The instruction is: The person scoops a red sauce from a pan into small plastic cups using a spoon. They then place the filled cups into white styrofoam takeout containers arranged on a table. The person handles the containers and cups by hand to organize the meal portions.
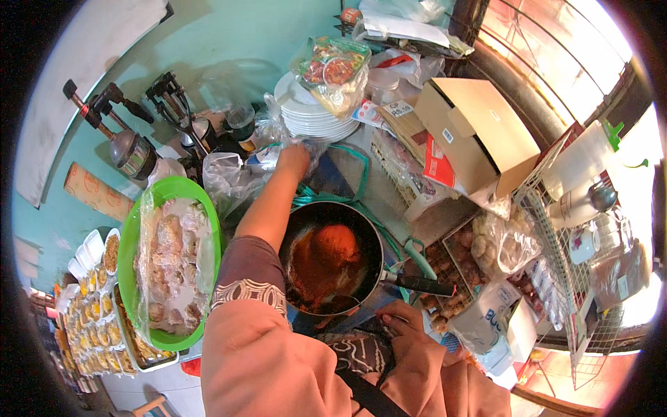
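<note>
My left hand [295, 158] reaches past the pan to clear plastic bags [312, 151] beside a stack of white plates [307, 112]. Its fingers are mostly hidden among the plastic, so I cannot tell whether they grip it. Below that arm is a black frying pan [312, 250] holding a mound of red-orange paste or powder [338, 242] in dark red, oily liquid. The pan's black handle [424, 285] points right. My right hand [404, 319] is near the pan's lower right rim, below the handle, with fingers bent; its grip is unclear.
At left stands a green basin [125, 260] of coated raw meat pieces under plastic film. Packed food trays [96, 333] lie beyond it. Manual juice presses [130, 151] line the wall. A cardboard box [474, 135], egg trays [437, 307] and a wire rack [557, 271] crowd the right.
</note>
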### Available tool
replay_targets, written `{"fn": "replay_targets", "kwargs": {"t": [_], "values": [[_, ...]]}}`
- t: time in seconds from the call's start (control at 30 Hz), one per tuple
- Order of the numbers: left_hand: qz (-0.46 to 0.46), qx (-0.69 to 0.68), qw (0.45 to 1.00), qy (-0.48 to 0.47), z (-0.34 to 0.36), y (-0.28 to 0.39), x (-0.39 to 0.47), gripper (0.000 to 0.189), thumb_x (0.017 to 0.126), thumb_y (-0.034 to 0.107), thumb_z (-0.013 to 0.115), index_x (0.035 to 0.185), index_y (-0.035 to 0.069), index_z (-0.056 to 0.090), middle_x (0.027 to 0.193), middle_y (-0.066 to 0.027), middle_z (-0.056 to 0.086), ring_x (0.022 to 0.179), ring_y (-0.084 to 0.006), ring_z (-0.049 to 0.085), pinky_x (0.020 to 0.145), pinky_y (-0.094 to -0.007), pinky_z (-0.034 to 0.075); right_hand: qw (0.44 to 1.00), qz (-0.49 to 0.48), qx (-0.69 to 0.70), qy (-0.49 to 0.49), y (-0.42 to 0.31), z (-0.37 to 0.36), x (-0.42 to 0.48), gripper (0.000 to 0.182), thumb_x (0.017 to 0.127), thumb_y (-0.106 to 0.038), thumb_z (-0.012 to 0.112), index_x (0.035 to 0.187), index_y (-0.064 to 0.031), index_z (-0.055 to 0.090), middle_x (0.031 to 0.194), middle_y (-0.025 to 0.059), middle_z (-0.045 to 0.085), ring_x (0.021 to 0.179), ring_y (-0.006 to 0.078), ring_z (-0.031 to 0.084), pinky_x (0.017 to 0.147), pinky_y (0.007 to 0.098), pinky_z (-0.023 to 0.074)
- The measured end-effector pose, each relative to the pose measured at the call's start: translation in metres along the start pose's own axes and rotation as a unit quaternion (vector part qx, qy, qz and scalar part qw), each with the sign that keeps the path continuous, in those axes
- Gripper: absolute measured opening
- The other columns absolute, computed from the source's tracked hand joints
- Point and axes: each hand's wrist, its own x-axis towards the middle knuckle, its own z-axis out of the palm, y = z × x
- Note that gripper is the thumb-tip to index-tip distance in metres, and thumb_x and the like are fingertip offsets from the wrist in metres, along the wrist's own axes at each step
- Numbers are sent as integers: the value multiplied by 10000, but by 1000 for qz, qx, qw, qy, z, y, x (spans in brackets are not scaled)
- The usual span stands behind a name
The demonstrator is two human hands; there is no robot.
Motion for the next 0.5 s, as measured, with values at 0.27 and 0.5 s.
{"fn": "replay_targets", "kwargs": {"t": [0.27,0.5], "values": [[-75,-549,824,118,-107,-38,-25,314,692,148,698,952,25,571,812,-79,596,725,-173,589,642,-329,484,998,-15,-57,-8,9,2,1,156,809,-98,569,930,-23,633,860,96,602,771,215,548,680,319,412],[6,-895,415,162,-149,-12,-168,323,768,24,574,1075,-5,477,974,-103,563,826,-214,586,692,-301,513,949,-162,-270,17,-25,2,26,253,728,-198,628,967,-114,620,878,92,605,710,276,574,610,372,462]]}}
